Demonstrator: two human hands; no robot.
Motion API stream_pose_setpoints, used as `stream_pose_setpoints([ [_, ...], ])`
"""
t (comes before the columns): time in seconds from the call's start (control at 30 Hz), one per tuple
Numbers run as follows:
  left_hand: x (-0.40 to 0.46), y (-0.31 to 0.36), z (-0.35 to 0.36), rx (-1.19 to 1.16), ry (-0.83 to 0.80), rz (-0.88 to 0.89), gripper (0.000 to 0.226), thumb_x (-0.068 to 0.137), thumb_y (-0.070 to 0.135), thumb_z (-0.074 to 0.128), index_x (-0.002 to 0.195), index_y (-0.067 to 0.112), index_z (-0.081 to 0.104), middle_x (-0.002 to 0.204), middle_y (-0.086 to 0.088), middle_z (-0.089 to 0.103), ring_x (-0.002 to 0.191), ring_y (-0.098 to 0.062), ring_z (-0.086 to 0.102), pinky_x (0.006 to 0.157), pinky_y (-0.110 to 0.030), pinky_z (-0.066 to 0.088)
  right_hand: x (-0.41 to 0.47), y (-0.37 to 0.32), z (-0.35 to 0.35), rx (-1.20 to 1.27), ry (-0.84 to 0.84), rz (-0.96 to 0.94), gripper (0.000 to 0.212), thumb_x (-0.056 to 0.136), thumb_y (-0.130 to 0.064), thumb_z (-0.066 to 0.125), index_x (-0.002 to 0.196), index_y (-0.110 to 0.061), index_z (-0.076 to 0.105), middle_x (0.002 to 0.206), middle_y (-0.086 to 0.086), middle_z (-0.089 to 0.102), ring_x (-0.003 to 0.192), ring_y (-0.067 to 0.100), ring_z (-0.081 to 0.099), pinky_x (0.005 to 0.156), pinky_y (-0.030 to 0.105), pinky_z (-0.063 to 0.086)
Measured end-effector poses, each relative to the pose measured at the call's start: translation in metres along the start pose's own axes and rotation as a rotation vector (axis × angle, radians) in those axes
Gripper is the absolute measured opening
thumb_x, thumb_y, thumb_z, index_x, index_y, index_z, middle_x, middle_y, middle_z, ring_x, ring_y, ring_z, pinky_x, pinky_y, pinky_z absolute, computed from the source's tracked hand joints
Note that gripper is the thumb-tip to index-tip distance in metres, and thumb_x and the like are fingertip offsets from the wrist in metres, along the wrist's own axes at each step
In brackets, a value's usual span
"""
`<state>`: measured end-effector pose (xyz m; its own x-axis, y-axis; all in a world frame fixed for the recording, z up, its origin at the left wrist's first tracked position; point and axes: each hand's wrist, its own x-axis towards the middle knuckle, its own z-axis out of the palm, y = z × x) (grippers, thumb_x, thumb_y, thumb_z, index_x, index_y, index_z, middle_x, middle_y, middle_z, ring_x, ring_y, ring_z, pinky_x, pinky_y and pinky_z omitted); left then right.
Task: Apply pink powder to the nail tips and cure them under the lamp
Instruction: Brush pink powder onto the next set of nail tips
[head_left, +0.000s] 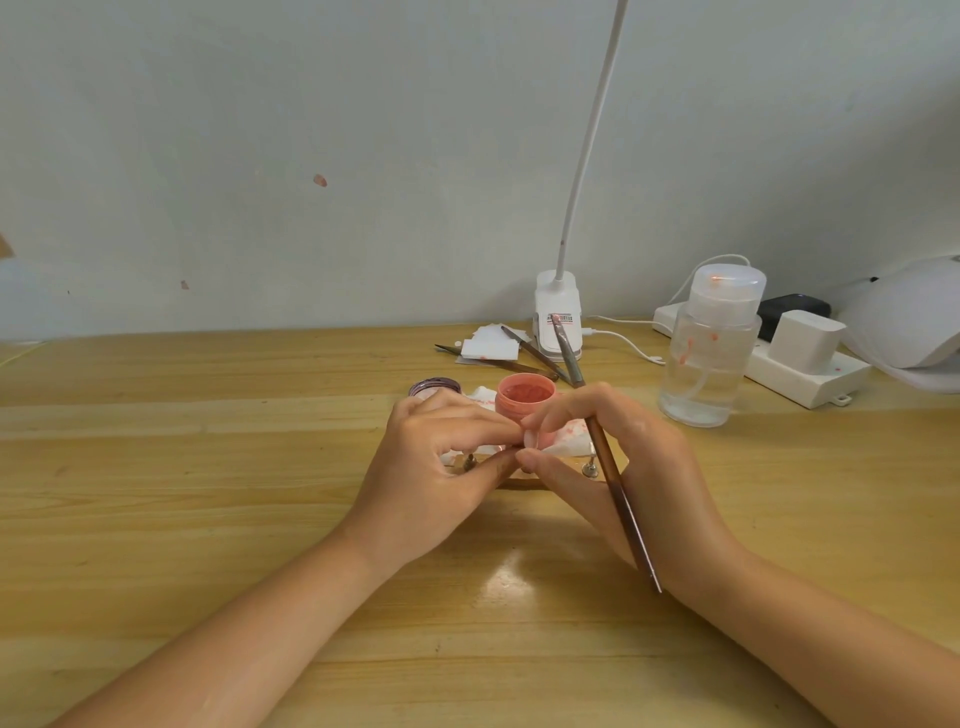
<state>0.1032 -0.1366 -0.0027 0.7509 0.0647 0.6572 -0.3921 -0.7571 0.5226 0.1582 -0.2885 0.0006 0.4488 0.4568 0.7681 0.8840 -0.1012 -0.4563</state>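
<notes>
- The powder jar (525, 399) stands uncapped on the tabletop (208, 467), just behind the fingertips of both hands, with pink powder showing inside. Its lid (435, 387) lies just to its left. So the powder stage looks under way, not waiting to start.
- The left hand (441, 467) has thumb and forefinger curled together in a pinch at the middle, right over a small stand (589, 470) with metal posts. What it pinches is too small to make out; a nail tip is my guess.
- The right hand (613, 457) pinches a pale tip (530, 439) between thumb and forefinger, meeting the left fingertips. It also holds the brush (605, 457), tucked through its fingers, bristles pointing up and away toward the wall.
- With the bristles off the work, this looks like placing or adjusting a tip rather than brushing.
- How many tips are already coated cannot be told; the hands cover most of the stand.
- A stained tissue (569, 439) under the jar suggests some powdering or wiping has been done.
- The curing lamp (904, 322) sits well apart at the far right, nothing visibly under it, so curing seems still ahead.
</notes>
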Motion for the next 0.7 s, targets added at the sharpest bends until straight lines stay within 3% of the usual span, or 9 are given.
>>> stream_pose_setpoints([
  [0.13,-0.001,0.002,-0.001,-0.012,0.020,0.001,0.019,0.069,0.042,0.068,0.086,0.034,0.068,0.084,0.033,0.060,0.092,0.005,0.053,0.090,-0.028,0.031,-0.001,0.002,-0.001,-0.004,0.018,0.014,0.026,0.074,-0.021,0.075,0.086,-0.026,0.053,0.085,-0.008,0.067,0.087,0.008,0.065,0.078,0.030,0.052],
  [0.27,0.000,0.003,-0.002,0.024,0.041,-0.049,0.033,0.063,0.046,0.071,0.095,0.042,0.062,0.096,0.031,0.060,0.098,0.006,0.050,0.095,-0.033,0.033,-0.002,0.009,-0.006,0.045,0.074,0.093,0.028,0.072,-0.012,0.077,0.085,-0.022,0.054,0.082,-0.018,0.064,0.085,-0.001,0.061,0.076,0.015,0.047],
  [0.4,0.000,-0.001,-0.001,-0.022,0.007,-0.162,0.046,0.055,0.057,0.075,0.090,0.042,0.051,0.097,0.028,0.056,0.094,0.009,0.049,0.096,-0.043,0.037,-0.002,0.018,-0.013,0.032,0.032,0.192,0.030,0.073,-0.014,0.076,0.083,-0.033,0.054,0.079,-0.018,0.064,0.084,-0.001,0.060,0.070,0.024,0.051],
  [0.57,0.001,-0.008,0.002,-0.008,-0.081,-0.292,0.055,0.050,0.055,0.073,0.093,0.033,0.048,0.090,0.019,0.058,0.089,0.003,0.052,0.094,-0.043,0.039,-0.002,0.022,-0.014,-0.017,-0.062,0.200,0.032,0.072,-0.018,0.076,0.084,-0.036,0.053,0.081,-0.015,0.064,0.085,-0.001,0.060,0.074,0.013,0.047],
  [0.7,0.000,-0.014,0.003,-0.004,-0.165,-0.373,0.048,0.056,0.044,0.080,0.090,0.032,0.047,0.087,0.014,0.062,0.088,-0.012,0.059,0.093,-0.045,0.041,-0.001,0.023,-0.014,-0.042,-0.122,0.199,0.028,0.072,-0.023,0.075,0.084,-0.036,0.053,0.082,-0.013,0.065,0.085,-0.001,0.060,0.076,0.015,0.048],
])
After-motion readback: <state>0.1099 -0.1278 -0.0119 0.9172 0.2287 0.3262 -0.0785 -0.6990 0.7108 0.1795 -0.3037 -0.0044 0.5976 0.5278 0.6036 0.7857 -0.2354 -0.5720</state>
